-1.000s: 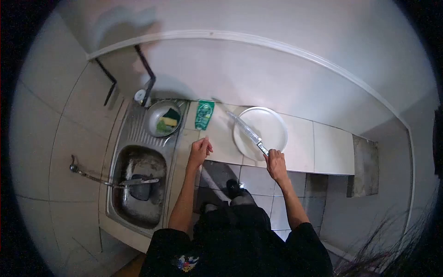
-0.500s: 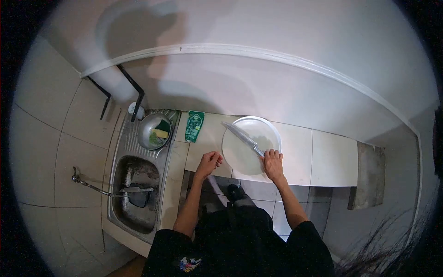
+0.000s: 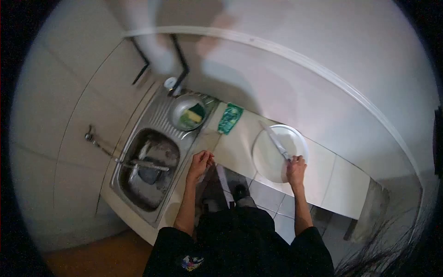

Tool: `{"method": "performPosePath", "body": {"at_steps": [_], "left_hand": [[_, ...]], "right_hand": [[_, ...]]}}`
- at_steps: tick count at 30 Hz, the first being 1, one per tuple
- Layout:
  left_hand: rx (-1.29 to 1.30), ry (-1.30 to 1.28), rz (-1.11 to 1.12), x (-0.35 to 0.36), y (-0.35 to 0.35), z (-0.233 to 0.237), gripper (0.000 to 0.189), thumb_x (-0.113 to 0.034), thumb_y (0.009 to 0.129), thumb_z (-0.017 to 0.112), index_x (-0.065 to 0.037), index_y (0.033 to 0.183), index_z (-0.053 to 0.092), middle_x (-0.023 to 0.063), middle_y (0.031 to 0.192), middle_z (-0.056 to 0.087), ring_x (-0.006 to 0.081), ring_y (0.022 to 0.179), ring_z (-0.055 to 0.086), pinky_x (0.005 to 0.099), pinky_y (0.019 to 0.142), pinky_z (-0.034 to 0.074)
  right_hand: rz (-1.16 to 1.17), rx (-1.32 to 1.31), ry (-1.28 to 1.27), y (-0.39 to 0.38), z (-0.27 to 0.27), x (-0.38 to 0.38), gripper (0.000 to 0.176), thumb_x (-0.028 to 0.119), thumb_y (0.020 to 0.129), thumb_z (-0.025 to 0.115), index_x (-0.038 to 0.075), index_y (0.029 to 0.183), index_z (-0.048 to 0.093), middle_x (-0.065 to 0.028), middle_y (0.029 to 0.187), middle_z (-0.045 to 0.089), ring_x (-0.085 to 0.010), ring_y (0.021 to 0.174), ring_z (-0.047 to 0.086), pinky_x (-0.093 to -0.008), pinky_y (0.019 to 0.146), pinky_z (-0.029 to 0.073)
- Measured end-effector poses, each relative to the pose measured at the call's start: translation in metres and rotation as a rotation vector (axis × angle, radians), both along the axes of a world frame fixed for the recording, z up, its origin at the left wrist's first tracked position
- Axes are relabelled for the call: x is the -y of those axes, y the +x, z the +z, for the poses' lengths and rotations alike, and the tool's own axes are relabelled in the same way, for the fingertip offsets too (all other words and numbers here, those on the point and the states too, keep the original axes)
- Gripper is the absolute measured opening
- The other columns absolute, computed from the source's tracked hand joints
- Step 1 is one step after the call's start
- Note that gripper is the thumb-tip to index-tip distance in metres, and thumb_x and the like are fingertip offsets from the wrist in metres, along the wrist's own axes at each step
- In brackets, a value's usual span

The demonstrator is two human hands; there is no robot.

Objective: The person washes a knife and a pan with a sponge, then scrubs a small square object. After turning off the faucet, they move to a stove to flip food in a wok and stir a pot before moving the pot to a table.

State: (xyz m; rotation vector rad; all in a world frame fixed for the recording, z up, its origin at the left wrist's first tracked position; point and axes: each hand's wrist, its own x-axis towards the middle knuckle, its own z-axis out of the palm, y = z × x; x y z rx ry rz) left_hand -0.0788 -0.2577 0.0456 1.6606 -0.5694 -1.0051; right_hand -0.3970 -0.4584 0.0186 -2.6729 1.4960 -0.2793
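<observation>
Centrally, seen from above, two bare hands reach over a kitchen counter (image 3: 239, 153). The right hand (image 3: 296, 171) is closed around the handle of a long knife (image 3: 277, 140), its blade running across a round white plate (image 3: 267, 162) on the countertop, the tip past the rim and aimed toward the wall. Blur hides whether the blade touches the plate. The left hand (image 3: 200, 165), half curled with nothing visible in it, hangs near the counter's front edge, between sink (image 3: 121, 182) and plate. Further back lies a green packet (image 3: 230, 118); a metal bowl (image 3: 177, 117) holding a sponge (image 3: 194, 116) sits on the drainboard. Good handling, I judge, means a full grip on the handle, the left fingers well clear of the edge, and a gentle, level blade so the plate does not skid.
</observation>
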Motion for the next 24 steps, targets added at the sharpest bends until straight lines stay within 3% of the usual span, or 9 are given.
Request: {"method": "performPosePath", "body": {"at_steps": [5, 11, 13, 15, 16, 20, 21, 23, 24], "left_hand": [[-0.015, 0.002, 0.291, -0.077, 0.049, -0.008, 0.032, -0.032, 0.093, 0.043, -0.005, 0.085, 0.059, -0.0015, 0.067, 0.054, 0.0069, 0.059, 0.049, 0.0227, 0.054, 0.040], [-0.031, -0.133, 0.676, -0.171, 0.130, -0.031, 0.033, -0.031, 0.093, 0.044, -0.003, 0.083, 0.058, 0.0000, 0.064, 0.051, 0.0078, 0.057, 0.047, 0.0234, 0.051, 0.038], [-0.007, -0.232, 0.755, -0.195, 0.157, -0.034, 0.035, -0.030, 0.094, 0.042, -0.002, 0.078, 0.057, 0.0005, 0.061, 0.049, 0.0080, 0.053, 0.045, 0.0244, 0.048, 0.037], [0.020, -0.070, 0.885, -0.211, 0.182, -0.031, 0.038, -0.030, 0.094, 0.042, -0.003, 0.073, 0.056, 0.0009, 0.058, 0.047, 0.0079, 0.048, 0.043, 0.0255, 0.045, 0.035], [0.193, -0.170, 0.789, -0.219, 0.195, -0.030, 0.040, -0.034, 0.093, 0.043, -0.003, 0.071, 0.055, 0.0018, 0.057, 0.048, 0.0085, 0.046, 0.043, 0.0254, 0.044, 0.035], [0.102, -0.068, 0.873, -0.222, 0.241, -0.038, 0.042, -0.039, 0.091, 0.046, -0.003, 0.071, 0.055, 0.0033, 0.060, 0.051, 0.0093, 0.048, 0.046, 0.0263, 0.045, 0.036], [0.016, -0.070, 0.795, -0.223, 0.251, -0.044, 0.041, -0.041, 0.091, 0.045, -0.006, 0.071, 0.054, 0.0036, 0.061, 0.051, 0.0098, 0.051, 0.046, 0.0264, 0.047, 0.036], [-0.070, -0.082, 0.727, -0.227, 0.269, -0.077, 0.040, -0.042, 0.091, 0.043, -0.008, 0.071, 0.053, 0.0039, 0.062, 0.051, 0.0104, 0.055, 0.046, 0.0265, 0.049, 0.036], [0.194, -0.019, 0.767, -0.230, 0.281, -0.115, 0.042, -0.043, 0.091, 0.043, -0.007, 0.070, 0.052, 0.0041, 0.060, 0.051, 0.0116, 0.052, 0.046, 0.0274, 0.048, 0.036]], "right_hand": [[0.101, 0.142, 0.047, 0.089, 0.054, -0.026, 0.037, 0.012, 0.076, 0.059, -0.002, 0.107, 0.047, -0.0197, 0.102, 0.046, -0.0347, 0.092, 0.047, -0.0454, 0.078, 0.038], [0.555, 0.307, 0.289, 0.218, 0.063, -0.110, 0.029, 0.007, 0.076, 0.058, 0.001, 0.103, 0.050, -0.0182, 0.093, 0.050, -0.0358, 0.085, 0.051, -0.0436, 0.072, 0.041], [0.687, 0.319, 0.358, 0.252, 0.051, -0.145, 0.025, 0.008, 0.077, 0.057, 0.000, 0.101, 0.051, -0.0191, 0.091, 0.051, -0.0367, 0.083, 0.052, -0.0440, 0.071, 0.042], [0.791, 0.363, 0.409, 0.283, 0.037, -0.176, 0.024, 0.008, 0.078, 0.056, -0.001, 0.100, 0.052, -0.0202, 0.090, 0.052, -0.0370, 0.084, 0.052, -0.0440, 0.071, 0.042], [0.808, 0.353, 0.411, 0.300, 0.027, -0.188, 0.024, 0.008, 0.078, 0.056, -0.001, 0.100, 0.052, -0.0202, 0.090, 0.052, -0.0370, 0.084, 0.052, -0.0440, 0.071, 0.042], [0.916, 0.315, 0.473, 0.360, -0.011, -0.231, 0.021, 0.007, 0.077, 0.056, -0.003, 0.095, 0.053, -0.0212, 0.087, 0.053, -0.0371, 0.084, 0.053, -0.0436, 0.072, 0.043], [0.958, 0.286, 0.463, 0.373, -0.020, -0.239, 0.020, 0.008, 0.076, 0.056, -0.003, 0.093, 0.053, -0.0216, 0.086, 0.054, -0.0378, 0.083, 0.053, -0.0435, 0.073, 0.043], [0.931, 0.179, 0.458, 0.393, -0.065, -0.255, 0.021, 0.009, 0.077, 0.057, -0.003, 0.093, 0.054, -0.0215, 0.089, 0.053, -0.0381, 0.085, 0.052, -0.0438, 0.074, 0.043], [0.895, 0.080, 0.454, 0.403, -0.078, -0.261, 0.021, 0.011, 0.077, 0.057, -0.003, 0.092, 0.054, -0.0214, 0.092, 0.053, -0.0385, 0.087, 0.052, -0.0441, 0.075, 0.042]]}}
